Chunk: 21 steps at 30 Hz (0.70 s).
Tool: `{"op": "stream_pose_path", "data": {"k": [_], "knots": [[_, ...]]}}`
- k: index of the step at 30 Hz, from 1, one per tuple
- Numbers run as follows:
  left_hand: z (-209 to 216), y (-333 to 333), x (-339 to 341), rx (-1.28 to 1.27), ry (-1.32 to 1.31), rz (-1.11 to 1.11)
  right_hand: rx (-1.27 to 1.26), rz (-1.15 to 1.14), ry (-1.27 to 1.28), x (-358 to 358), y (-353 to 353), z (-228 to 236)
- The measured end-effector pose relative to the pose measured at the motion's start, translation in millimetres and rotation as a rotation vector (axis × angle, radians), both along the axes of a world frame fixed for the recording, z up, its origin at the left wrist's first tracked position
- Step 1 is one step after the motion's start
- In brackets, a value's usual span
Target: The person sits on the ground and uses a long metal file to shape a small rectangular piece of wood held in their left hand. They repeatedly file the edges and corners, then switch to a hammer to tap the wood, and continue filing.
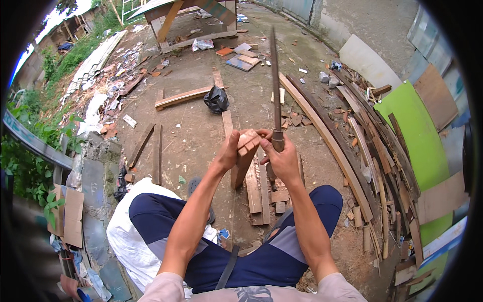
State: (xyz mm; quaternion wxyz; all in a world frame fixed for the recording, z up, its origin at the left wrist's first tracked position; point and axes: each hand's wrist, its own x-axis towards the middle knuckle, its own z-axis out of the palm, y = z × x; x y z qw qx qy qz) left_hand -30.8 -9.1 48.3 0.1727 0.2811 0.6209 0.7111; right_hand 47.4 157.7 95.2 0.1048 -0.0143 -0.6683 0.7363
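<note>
I sit with both arms stretched out over my knees. My left hand (229,151) grips a short reddish-brown block of wood (245,156), held upright in front of me. My right hand (283,158) is closed around the handle of a long, dark, narrow blade or file (275,85), which points straight up and away from me. Its handle end sits right beside the top of the block, and the fingertips of both hands nearly touch there.
Short planks (259,194) lie on the dirt between my feet. A pile of long boards (352,146) and a green panel (417,136) run along the right. A black bag (216,99), scattered offcuts and a wooden frame (171,17) lie ahead. A white sack (126,231) is under my left leg.
</note>
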Motion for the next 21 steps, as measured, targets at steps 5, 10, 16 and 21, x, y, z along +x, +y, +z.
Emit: {"op": "stream_pose_path", "data": {"k": [5, 10, 16, 21], "knots": [[9.8, 3.6, 4.7, -0.036, -0.045, 0.511, 0.199, -0.125, -0.143, 34.2, 23.5, 3.6], [-2.7, -20.2, -11.0, 0.095, 0.028, 0.669, 0.237, 0.081, -0.422, 104.8, 17.7, 16.0], [-7.2, -20.3, -17.1, 0.163, 0.027, 0.697, 0.138, 0.220, -0.525, 181.1, -0.1, -6.8], [2.6, -18.2, -2.8, 0.195, -0.037, 0.640, 0.294, 0.230, -0.540, 190.8, -9.7, -13.8]]}}
